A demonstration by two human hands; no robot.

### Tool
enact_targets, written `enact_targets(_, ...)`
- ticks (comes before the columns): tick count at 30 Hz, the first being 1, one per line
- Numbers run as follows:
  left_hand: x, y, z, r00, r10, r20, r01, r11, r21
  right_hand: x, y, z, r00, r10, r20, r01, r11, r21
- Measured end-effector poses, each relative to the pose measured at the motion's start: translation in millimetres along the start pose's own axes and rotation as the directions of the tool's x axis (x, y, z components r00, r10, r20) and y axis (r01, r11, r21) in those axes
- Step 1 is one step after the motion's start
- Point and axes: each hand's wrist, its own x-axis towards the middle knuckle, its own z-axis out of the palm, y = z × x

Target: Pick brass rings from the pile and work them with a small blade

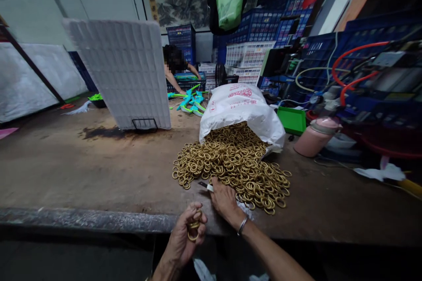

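My left hand is curled around several brass-coloured rings just off the table's front edge. With my right hand I hold a small knife; its dark blade points left and its light handle runs into my fingers. That hand rests at the front of a large heap of the same rings, its fingers against the nearest ones. The heap spills from the mouth of a white woven sack that lies on its side with red print on it.
On the brown worktable stands a tall white padded panel in a wire holder. Behind, another person's arm reaches among blue-green plastic pieces. To the right are a green tray, a pink container and red hoses.
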Motion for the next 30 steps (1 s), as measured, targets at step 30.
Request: enact_targets(30, 13.4, -5.6, 21.4, 0.899, 0.438, -0.004, -0.327, 0.677, 0.660, -39.0, 2.8, -14.5, 0.993, -0.108, -0.040, 0.104, 0.701, 0.706)
